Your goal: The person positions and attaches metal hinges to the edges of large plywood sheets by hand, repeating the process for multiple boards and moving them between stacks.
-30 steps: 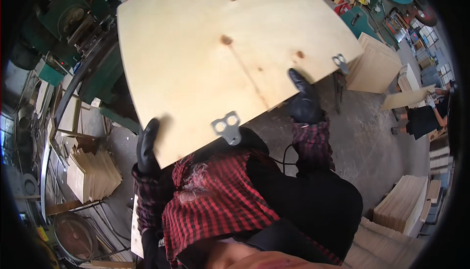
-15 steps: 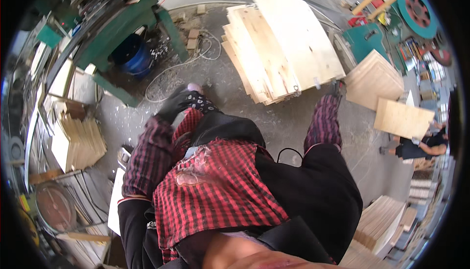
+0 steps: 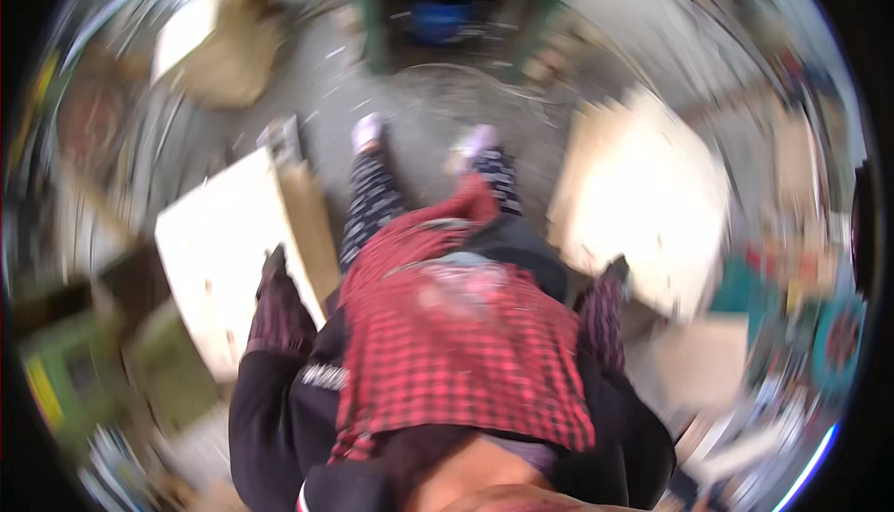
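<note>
My left hand (image 3: 273,265), in a dark glove below a plaid sleeve, is over or against a pale plywood board (image 3: 223,251) on a stack to my left. Blur hides its fingers and whether it touches the board. On the other side my right hand (image 3: 613,272), also dark-gloved, is at the near edge of a stack of pale plywood sheets (image 3: 647,195). Whether its fingers close on a sheet cannot be made out. Both arms hang apart, beside my red-and-black checked apron (image 3: 456,363).
A green workbench (image 3: 374,33) stands ahead, with a blue bucket (image 3: 440,21) under it. A hose (image 3: 466,70) lies on the grey floor. Another wood stack (image 3: 223,56) is far left, green machinery (image 3: 172,363) near left, and a square board (image 3: 700,358) near right.
My body and view have turned left, so the workbench is now straight ahead. My left hand has gone from in front of me to the left stack. The picture is more blurred.
</note>
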A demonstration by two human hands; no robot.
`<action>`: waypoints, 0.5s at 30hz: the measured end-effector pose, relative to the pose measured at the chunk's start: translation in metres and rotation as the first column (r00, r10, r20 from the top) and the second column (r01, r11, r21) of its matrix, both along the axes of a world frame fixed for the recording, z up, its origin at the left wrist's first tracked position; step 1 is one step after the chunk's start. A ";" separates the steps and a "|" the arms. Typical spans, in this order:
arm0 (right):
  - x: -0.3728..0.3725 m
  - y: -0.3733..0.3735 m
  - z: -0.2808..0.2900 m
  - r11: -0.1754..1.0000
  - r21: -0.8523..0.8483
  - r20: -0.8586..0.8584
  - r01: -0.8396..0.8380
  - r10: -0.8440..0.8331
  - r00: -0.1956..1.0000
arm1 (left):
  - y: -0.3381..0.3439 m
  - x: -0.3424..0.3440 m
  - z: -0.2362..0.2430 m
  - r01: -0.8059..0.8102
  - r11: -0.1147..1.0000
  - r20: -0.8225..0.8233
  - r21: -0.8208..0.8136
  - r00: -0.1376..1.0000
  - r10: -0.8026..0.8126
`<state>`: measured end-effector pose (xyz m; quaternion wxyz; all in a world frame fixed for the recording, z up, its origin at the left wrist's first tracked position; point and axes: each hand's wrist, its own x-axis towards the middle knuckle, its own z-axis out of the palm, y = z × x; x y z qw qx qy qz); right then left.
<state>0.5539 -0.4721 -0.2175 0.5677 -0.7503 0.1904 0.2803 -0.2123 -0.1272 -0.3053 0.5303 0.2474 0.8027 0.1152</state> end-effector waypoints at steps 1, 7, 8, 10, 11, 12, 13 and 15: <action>0.004 0.010 0.009 0.997 -0.036 0.004 -0.071 0.071 0.997 | -0.018 0.021 -0.012 -0.089 0.992 -0.089 0.094 0.991 0.098; 0.006 0.095 0.036 0.905 -0.218 -0.061 -0.366 0.362 0.930 | -0.013 0.006 -0.012 0.200 0.979 -0.522 -0.030 0.832 -0.187; 0.007 0.108 0.040 0.885 -0.246 -0.059 -0.396 0.394 0.917 | -0.002 0.014 -0.004 0.190 0.976 -0.516 -0.106 0.829 -0.217; -0.002 0.142 0.044 0.828 -0.289 -0.080 -0.480 0.478 0.875 | 0.003 0.019 0.013 0.156 0.967 -0.482 -0.203 0.844 -0.237; -0.005 0.164 0.045 0.787 -0.301 -0.093 -0.538 0.537 0.838 | -0.008 0.010 -0.004 0.149 0.964 -0.472 -0.220 0.849 -0.239; -0.011 0.170 0.047 0.773 -0.316 -0.095 -0.550 0.551 0.829 | 0.008 0.018 -0.001 0.196 0.952 -0.453 -0.234 0.845 -0.284; -0.015 0.176 0.051 0.761 -0.327 -0.088 -0.560 0.566 0.820 | 0.026 0.027 0.005 0.244 0.893 -0.317 -0.378 0.872 -0.373; -0.028 0.201 0.062 0.683 -0.335 -0.091 -0.649 0.662 0.744 | -0.007 0.029 -0.021 0.302 0.889 -0.442 -0.345 0.783 -0.437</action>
